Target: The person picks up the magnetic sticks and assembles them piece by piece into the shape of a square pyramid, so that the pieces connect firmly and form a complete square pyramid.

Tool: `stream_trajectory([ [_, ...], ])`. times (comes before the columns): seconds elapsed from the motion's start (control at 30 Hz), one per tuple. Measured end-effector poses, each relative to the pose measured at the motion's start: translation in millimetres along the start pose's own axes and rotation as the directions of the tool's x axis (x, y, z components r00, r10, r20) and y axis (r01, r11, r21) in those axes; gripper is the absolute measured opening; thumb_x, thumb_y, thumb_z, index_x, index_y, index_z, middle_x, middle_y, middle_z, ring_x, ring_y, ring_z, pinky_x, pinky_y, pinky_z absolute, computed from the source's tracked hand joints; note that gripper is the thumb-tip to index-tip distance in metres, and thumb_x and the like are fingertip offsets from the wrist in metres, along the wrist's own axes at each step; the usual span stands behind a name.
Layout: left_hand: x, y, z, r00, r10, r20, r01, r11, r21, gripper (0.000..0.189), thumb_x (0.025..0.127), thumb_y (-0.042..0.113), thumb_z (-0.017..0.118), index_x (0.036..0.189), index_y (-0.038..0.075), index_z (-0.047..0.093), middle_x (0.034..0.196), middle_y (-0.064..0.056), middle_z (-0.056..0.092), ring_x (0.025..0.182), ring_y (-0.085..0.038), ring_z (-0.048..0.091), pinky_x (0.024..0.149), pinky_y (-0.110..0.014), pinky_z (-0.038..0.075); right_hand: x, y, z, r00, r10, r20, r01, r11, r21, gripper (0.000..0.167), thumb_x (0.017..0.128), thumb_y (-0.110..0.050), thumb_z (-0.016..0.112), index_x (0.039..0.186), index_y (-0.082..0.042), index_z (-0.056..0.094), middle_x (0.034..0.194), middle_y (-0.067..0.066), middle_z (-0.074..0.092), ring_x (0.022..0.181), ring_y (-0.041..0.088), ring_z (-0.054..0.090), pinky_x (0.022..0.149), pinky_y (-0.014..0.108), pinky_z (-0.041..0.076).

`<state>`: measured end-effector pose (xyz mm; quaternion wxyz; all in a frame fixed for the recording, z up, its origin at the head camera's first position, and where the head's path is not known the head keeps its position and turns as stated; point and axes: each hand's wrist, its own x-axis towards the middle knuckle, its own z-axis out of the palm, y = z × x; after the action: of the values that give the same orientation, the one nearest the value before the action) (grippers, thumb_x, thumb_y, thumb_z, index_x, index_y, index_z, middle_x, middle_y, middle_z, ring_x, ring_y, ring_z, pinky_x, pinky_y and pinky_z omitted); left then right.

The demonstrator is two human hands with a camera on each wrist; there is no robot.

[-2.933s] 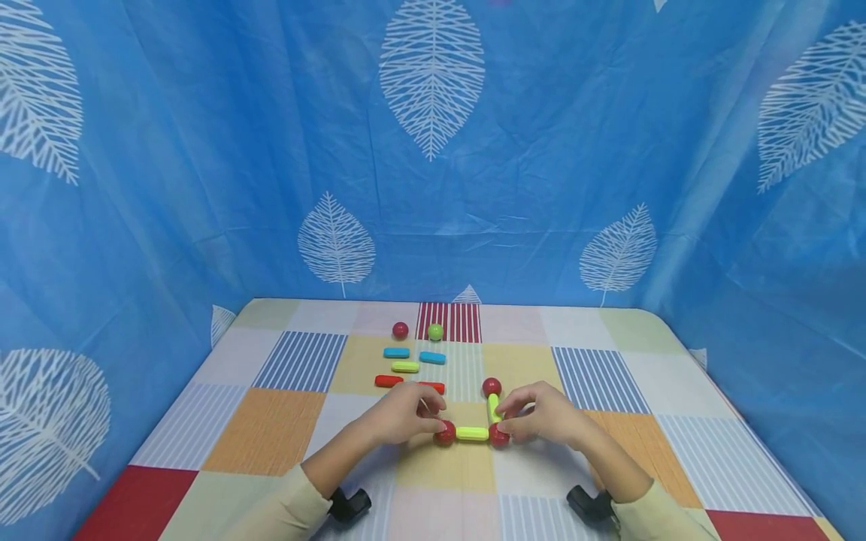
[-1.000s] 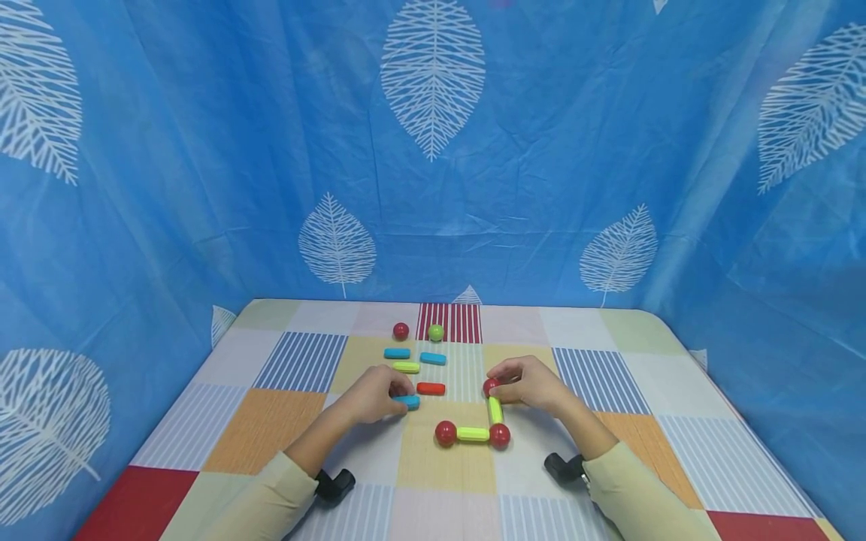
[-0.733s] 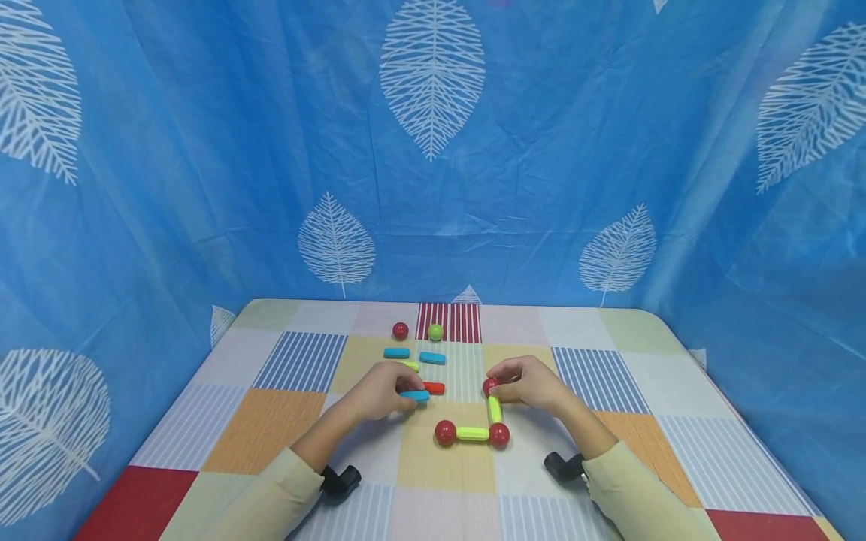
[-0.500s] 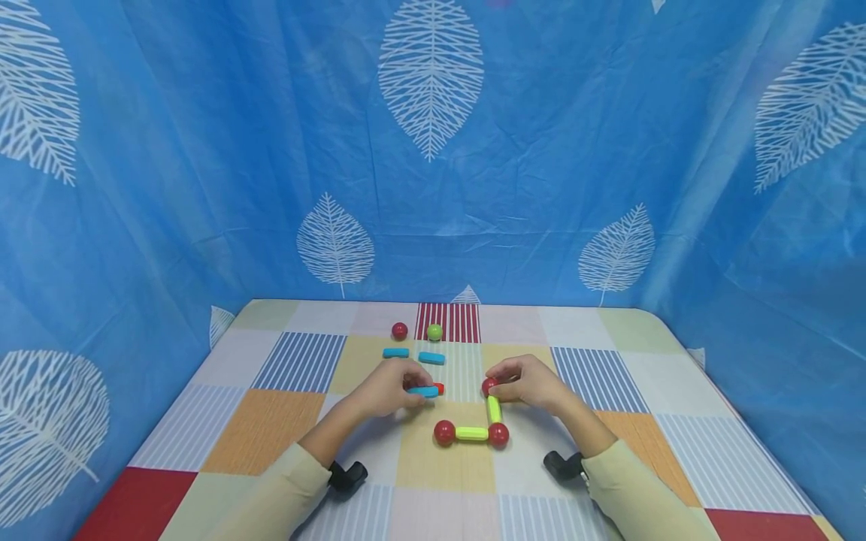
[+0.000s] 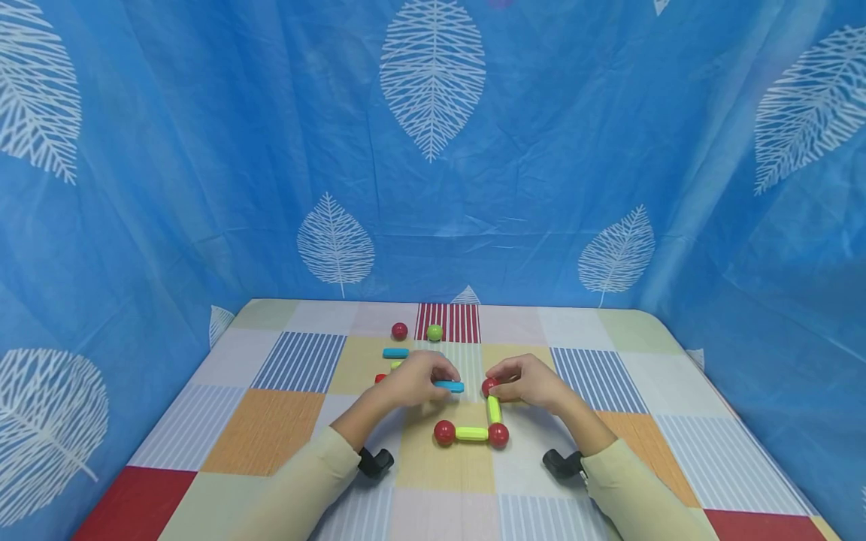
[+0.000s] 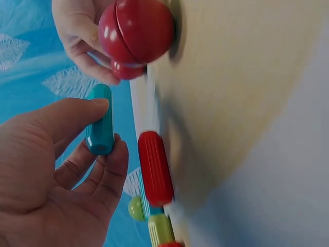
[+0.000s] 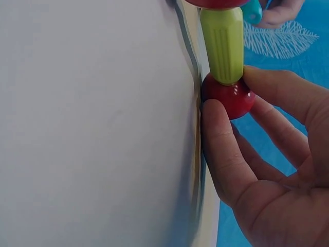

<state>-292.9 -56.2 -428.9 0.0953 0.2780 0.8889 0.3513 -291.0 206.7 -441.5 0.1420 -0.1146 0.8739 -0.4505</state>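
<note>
My left hand (image 5: 421,377) pinches a blue ribbed rod (image 6: 101,123) between thumb and fingertips, above the table, its free end pointing toward my right hand. My right hand (image 5: 531,382) grips a red ball (image 7: 231,100) with thumb and fingers. That ball is the far end of an L-shaped chain lying on the table. From it a yellow-green rod (image 5: 494,410) runs to a red corner ball (image 5: 498,436). A second yellow-green rod (image 5: 471,433) leads left from the corner to another red ball (image 5: 444,433). A small gap separates the blue rod from the gripped ball.
Behind my left hand lie a loose blue rod (image 5: 395,353) and a partly hidden yellow-green rod (image 5: 396,365). Left of it a red rod's tip (image 5: 380,378) shows. Farther back sit a loose red ball (image 5: 400,330) and a green ball (image 5: 434,332). Blue curtains (image 5: 433,248) surround the patchwork-covered table.
Both hands were at the chain's near side at first. The right hand has moved to the far ball and stayed there. The left hand has taken a blue rod and carried it right.
</note>
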Motion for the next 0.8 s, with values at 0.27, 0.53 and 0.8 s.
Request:
stream_trajectory([
  [0.27, 16.1, 7.8, 11.1, 0.999, -0.033, 0.029, 0.032, 0.999, 0.022, 0.019, 0.088, 0.012, 0.081, 0.106, 0.018, 0.079, 0.104, 0.005, 0.075, 0.1, -0.015, 0.067, 0.091, -0.029, 0.058, -0.4, 0.8, -1.7, 1.0, 0.002, 0.0, -0.002, 1.0, 0.02, 0.027, 0.086, -0.012, 0.081, 0.112, -0.007, 0.077, 0.103, 0.006, 0.076, 0.092, 0.018, 0.065, 0.073, 0.029, 0.057],
  [0.53, 27.8, 9.0, 20.1, 0.998, -0.057, 0.031, 0.055, 0.997, 0.058, 0.019, 0.088, 0.012, 0.081, 0.106, 0.017, 0.079, 0.106, 0.004, 0.076, 0.106, -0.015, 0.068, 0.097, -0.034, 0.057, -0.7, 2.6, -2.4, 1.0, 0.017, -0.015, -0.017, 1.0, 0.016, 0.025, 0.084, -0.013, 0.082, 0.109, -0.008, 0.078, 0.099, 0.004, 0.076, 0.091, 0.017, 0.065, 0.073, 0.029, 0.057],
  [0.8, 31.5, 6.1, 24.2, 0.998, -0.048, 0.036, 0.046, 0.997, 0.061, 0.018, 0.088, 0.009, 0.081, 0.105, 0.016, 0.079, 0.104, 0.003, 0.077, 0.102, -0.013, 0.07, 0.096, -0.032, 0.058, -0.8, 1.9, -1.9, 1.0, 0.005, -0.008, -0.005, 1.0, 0.024, 0.028, 0.084, -0.013, 0.083, 0.11, -0.006, 0.077, 0.101, 0.007, 0.076, 0.091, 0.017, 0.065, 0.072, 0.028, 0.056],
])
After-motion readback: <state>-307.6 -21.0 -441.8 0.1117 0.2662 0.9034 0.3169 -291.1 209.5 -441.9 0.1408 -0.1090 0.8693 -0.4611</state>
